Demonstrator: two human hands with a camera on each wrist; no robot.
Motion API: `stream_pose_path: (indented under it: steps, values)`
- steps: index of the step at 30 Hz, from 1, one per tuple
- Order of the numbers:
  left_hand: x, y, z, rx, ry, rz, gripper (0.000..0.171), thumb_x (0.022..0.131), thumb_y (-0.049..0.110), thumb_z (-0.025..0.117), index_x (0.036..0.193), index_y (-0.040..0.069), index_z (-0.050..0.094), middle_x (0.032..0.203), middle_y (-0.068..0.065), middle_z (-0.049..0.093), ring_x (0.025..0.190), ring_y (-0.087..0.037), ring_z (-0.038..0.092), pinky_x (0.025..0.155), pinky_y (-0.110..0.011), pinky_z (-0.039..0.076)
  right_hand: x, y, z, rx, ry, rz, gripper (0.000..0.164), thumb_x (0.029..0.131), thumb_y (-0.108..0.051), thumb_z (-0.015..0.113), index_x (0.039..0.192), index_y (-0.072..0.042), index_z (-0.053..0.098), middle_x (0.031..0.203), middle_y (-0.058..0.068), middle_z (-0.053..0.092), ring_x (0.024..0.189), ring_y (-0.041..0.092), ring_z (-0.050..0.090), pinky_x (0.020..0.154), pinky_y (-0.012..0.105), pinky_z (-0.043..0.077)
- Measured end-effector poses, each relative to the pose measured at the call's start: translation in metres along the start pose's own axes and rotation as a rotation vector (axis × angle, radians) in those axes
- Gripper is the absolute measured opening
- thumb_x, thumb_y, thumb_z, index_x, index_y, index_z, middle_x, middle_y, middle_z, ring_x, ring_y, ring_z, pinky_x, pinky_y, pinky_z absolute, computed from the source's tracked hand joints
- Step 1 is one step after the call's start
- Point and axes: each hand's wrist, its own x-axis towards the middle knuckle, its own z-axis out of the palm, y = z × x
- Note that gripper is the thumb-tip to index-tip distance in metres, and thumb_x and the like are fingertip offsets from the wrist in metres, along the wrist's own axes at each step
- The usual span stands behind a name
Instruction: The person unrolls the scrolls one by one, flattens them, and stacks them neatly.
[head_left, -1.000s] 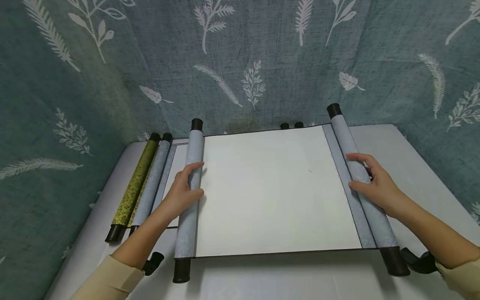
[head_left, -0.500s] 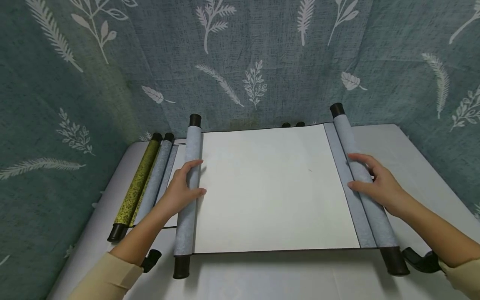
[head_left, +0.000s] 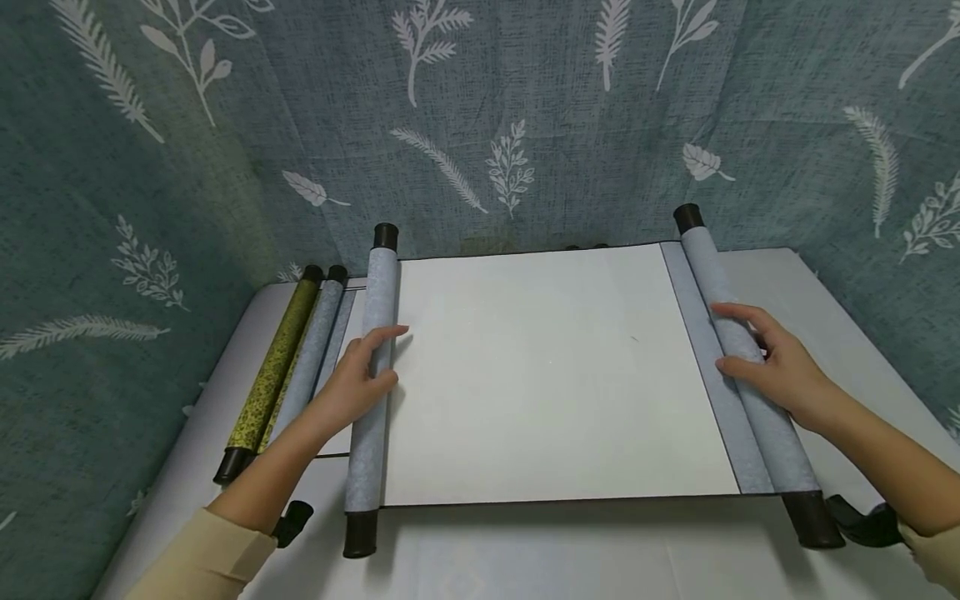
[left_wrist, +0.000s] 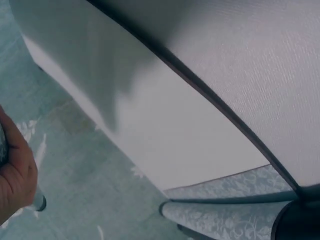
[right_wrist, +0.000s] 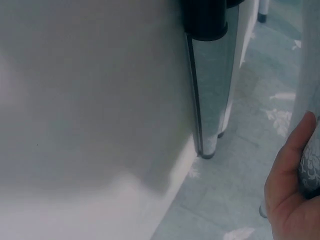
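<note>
A handscroll with a blank white sheet (head_left: 555,375) is spread between two pale blue-grey rollers with black end caps. My left hand (head_left: 356,383) grips the left roller (head_left: 366,467), thumb and a finger on its right side. The right roller (head_left: 776,442) is gripped by my right hand (head_left: 787,367), thumb and forefinger reaching across it. A shadow lies on the table under the scroll's near edge, which is raised. In the left wrist view, the hand (left_wrist: 17,175) is cut off at the left edge. The right wrist view catches the hand (right_wrist: 287,185) around a patterned roller.
A yellow-green patterned roll (head_left: 273,375) and another blue-grey roll (head_left: 309,358) lie at the table's left. White paper beside them runs behind the left roller. Dark end caps barely show past the sheet's far edge. A leaf-patterned cloth (head_left: 465,125) hangs around the white table (head_left: 525,558).
The right roller has moved right with my right hand, and the left roller slightly left. The white sheet between them is wider. Its far edge covers more of the dark caps behind.
</note>
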Motion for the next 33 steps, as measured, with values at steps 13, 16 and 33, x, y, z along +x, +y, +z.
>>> stream_pose_path:
  steps: [13,16,33]
  values:
    - [0.004,-0.001,-0.005,-0.083,-0.009,-0.055,0.076,0.078,0.007,0.077,0.144,0.011,0.038,0.154,-0.017,0.023,0.141,-0.039,0.015,0.103,-0.062,0.024,0.000,0.000,-0.003,-0.034,0.011,-0.011,0.069,0.091,-0.005,0.059,0.149,-0.020,0.026,0.137,0.031,0.031,0.093,0.018,0.045,0.065,0.037,0.042]
    - [0.004,-0.001,-0.006,-0.095,0.004,-0.056,0.073,0.081,0.002,0.072,0.144,0.010,0.037,0.153,-0.018,0.022,0.141,-0.039,0.016,0.102,-0.062,0.026,0.000,0.000,-0.003,-0.033,0.012,-0.011,0.068,0.091,-0.005,0.059,0.149,-0.020,0.026,0.137,0.031,0.031,0.092,0.014,0.045,0.066,0.037,0.042]
    - [0.006,-0.020,-0.014,-0.014,0.007,0.074,0.061,0.087,-0.006,0.047,0.145,0.003,0.029,0.151,-0.023,0.023,0.139,-0.040,0.021,0.098,-0.055,0.029,0.001,0.002,-0.007,0.008,0.010,0.012,0.069,0.093,-0.006,0.057,0.150,-0.027,0.025,0.135,0.034,0.029,0.085,0.000,0.046,0.062,0.034,0.044]
